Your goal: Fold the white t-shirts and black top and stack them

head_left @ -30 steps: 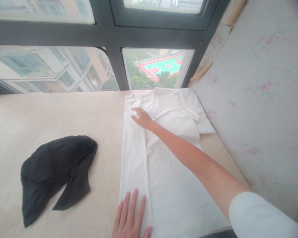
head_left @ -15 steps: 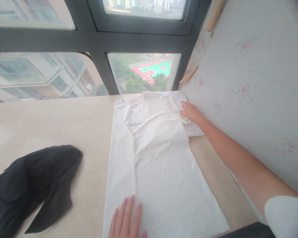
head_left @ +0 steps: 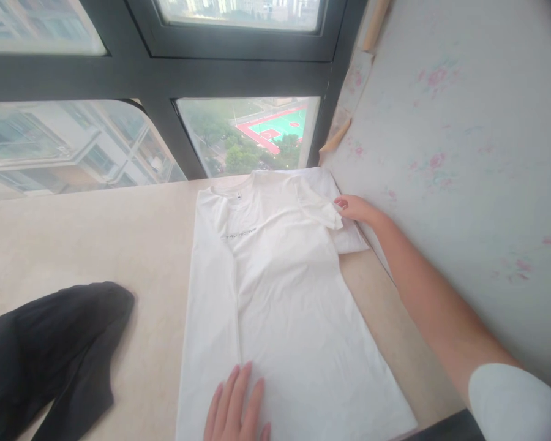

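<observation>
A white shirt [head_left: 294,294] with small dark lettering on its chest lies on the pale ledge, its left side folded inward in a long strip. My left hand [head_left: 236,407] rests flat on the lower part of the shirt, fingers spread. At the upper right, my right hand [head_left: 351,208] is beside the short sleeve, its fingers curled at the sleeve's outer edge; whether they pinch the fabric is too small to tell. Beneath that sleeve lies another piece of white cloth [head_left: 352,240].
A black cloth [head_left: 59,349] lies on the ledge [head_left: 156,245] at the left. Dark window frames [head_left: 252,76] stand behind the shirt. A flowered wall [head_left: 463,122] borders the right side. Something dark [head_left: 450,427] shows at the bottom right.
The view has shifted slightly right. My right hand has moved to the sleeve's outer edge with its fingers more curled, and the sleeve lies smoother. My left hand stays on the shirt.
</observation>
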Motion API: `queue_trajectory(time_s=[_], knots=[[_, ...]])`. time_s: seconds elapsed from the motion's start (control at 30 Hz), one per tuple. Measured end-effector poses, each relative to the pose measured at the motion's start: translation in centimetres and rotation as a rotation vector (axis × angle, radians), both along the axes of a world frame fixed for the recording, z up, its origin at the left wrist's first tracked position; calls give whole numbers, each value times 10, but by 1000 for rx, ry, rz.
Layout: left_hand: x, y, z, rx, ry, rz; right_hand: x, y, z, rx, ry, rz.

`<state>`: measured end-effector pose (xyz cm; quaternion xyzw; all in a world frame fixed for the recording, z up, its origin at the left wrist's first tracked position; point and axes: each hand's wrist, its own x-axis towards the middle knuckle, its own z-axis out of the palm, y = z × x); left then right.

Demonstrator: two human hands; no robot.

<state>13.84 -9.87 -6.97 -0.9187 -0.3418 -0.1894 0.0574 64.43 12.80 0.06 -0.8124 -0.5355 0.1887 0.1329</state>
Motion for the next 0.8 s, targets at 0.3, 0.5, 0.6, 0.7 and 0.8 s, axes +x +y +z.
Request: queue_trajectory(time_s=[0.3,0.5,0.6,0.7,0.8], knots=[[49,19,36,-12,26,-112,-7,5,-2,202,-102,-186],[55,14,30,-14,32,-111,-2,34,15,333,-217,-393],[55,13,27,-13,33,-97,-4,38,16,263,-266,-392],[56,12,26,-19,24,-87,-7,32,11,141,-303,-332],[57,12,26,-60,-1,-72,-10,26,3,100,-351,-253]])
